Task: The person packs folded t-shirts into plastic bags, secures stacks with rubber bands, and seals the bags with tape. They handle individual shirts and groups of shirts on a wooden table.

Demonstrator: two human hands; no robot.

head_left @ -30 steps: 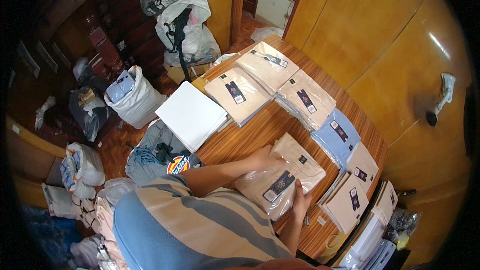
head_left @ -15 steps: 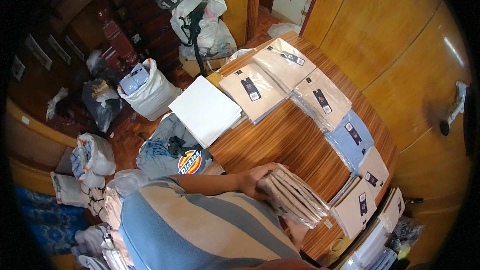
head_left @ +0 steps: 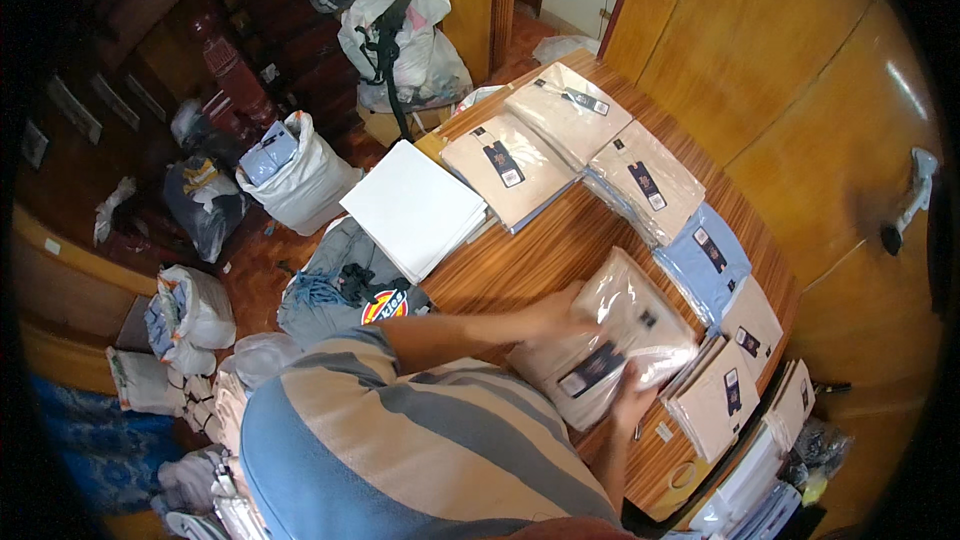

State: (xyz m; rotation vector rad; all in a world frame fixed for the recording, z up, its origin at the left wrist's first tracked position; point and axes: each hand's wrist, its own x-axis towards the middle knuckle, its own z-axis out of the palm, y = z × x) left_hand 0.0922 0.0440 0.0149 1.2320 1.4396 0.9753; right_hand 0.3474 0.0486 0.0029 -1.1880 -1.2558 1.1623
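A beige folded shirt in a clear plastic pack (head_left: 622, 322) lies on the wooden table (head_left: 520, 265), on top of a similar pack. My left hand (head_left: 556, 312) presses on its near left edge. My right hand (head_left: 630, 402) grips its lower corner beside a dark label. Both forearms reach out from my striped shirt.
Along the table's far side lie more packed shirts: beige ones (head_left: 505, 165), (head_left: 645, 180), a light blue one (head_left: 705, 255) and smaller beige packs (head_left: 715, 395). A flat white stack (head_left: 415, 205) overhangs the left edge. Filled sacks (head_left: 295, 175) and bags (head_left: 405, 30) crowd the floor.
Half a second ago the pack stood tipped up on edge in my hands; now it lies flat on the table with its label side up.
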